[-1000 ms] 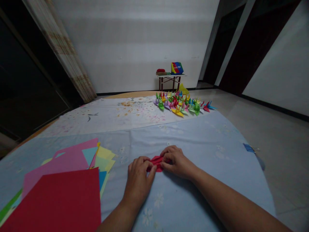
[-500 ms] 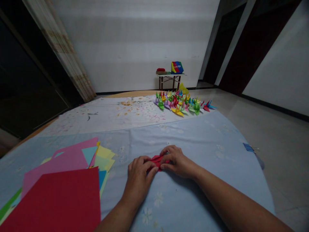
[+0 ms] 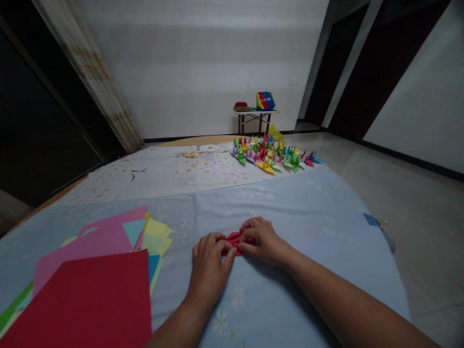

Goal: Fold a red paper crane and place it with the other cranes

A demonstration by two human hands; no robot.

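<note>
A small folded red paper [image 3: 235, 239] lies on the pale blue flowered tablecloth [image 3: 290, 212], between my two hands. My left hand [image 3: 210, 253] grips its left side, with thumb and fingers closed on the edge. From the right, my right hand [image 3: 264, 241] pinches the other side, fingers curled over it. Creases and layered flaps show in the middle of the paper; its outer ends are hidden under my fingers. Left of my left hand, a large red sheet [image 3: 97, 295] tops a spread of coloured paper sheets.
Pink [image 3: 87, 246] and pale yellow sheets [image 3: 155, 232] fan out at the left. Many-coloured paper cranes [image 3: 268, 154] stand at the table's far right, by a white flowered cloth [image 3: 174, 169]. Beyond is a small stand [image 3: 255, 113] with a colourful box [image 3: 265, 100].
My right hand has shifted very slightly left along the folded red paper. Both hands stay on it, and the other things rest where they were.
</note>
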